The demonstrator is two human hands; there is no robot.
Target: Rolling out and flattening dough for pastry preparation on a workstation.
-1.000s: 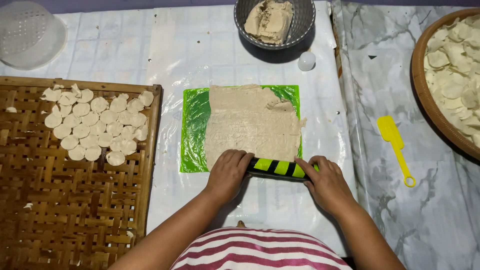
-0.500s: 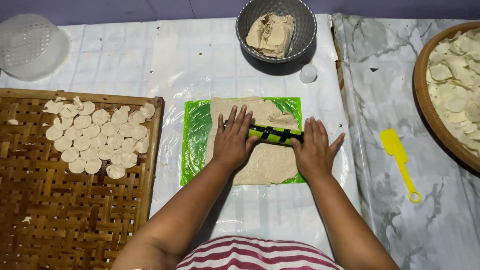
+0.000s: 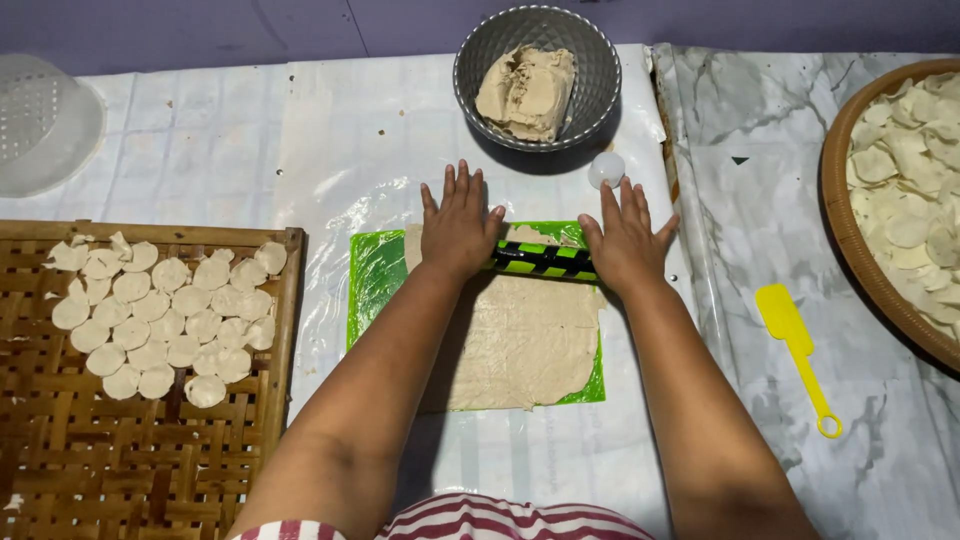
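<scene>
A green-and-black striped rolling pin (image 3: 540, 260) lies across the far end of a thin beige dough sheet (image 3: 525, 340) spread on a green mat (image 3: 375, 280). My left hand (image 3: 455, 225) presses flat on the pin's left end, fingers spread and pointing away from me. My right hand (image 3: 625, 235) presses the right end the same way. Both palms cover the pin's ends, so only its middle shows.
A grey metal bowl (image 3: 600, 60) holding a dough block (image 3: 527, 90) stands beyond the mat, with a small white round cutter (image 3: 606, 169) beside it. Left: bamboo tray (image 3: 130, 460) with cut discs (image 3: 170, 320), white strainer (image 3: 45, 125). Right: yellow spatula (image 3: 795, 340), woven basket (image 3: 850, 250) of discs.
Both hands have rolled the pin from the near edge of the dough sheet to its far end, and the fingers have spread flat.
</scene>
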